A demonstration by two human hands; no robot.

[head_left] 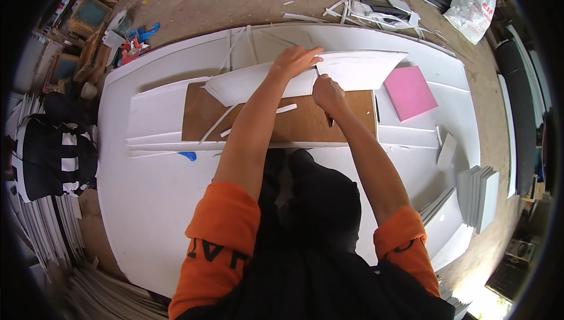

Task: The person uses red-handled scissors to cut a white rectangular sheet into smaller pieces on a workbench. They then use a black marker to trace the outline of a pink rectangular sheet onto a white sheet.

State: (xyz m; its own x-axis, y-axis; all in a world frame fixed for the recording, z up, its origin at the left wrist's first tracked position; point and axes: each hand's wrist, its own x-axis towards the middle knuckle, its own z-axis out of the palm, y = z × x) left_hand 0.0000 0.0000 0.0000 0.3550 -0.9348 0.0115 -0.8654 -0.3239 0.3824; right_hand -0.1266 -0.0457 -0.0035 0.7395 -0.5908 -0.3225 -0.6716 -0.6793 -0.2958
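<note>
A long white foam board (358,72) stands tilted over a brown board (202,117). My left hand (294,61) is closed over its upper edge near the middle, fingers pointing right. Just below and to the right, my right hand (329,93) makes a fist around a knife (329,120); the end of its handle shows under the fist. The fist is against the board's face, beside a dark slit that runs down from the upper edge. The knife's blade is mostly hidden.
A pink block (410,93) lies right of the brown board. White offcut strips (218,123) and a blue scrap (187,156) lie on the big white sheet (153,214). Grey panels (477,196) are stacked at right, a black-and-white bag (56,152) at left.
</note>
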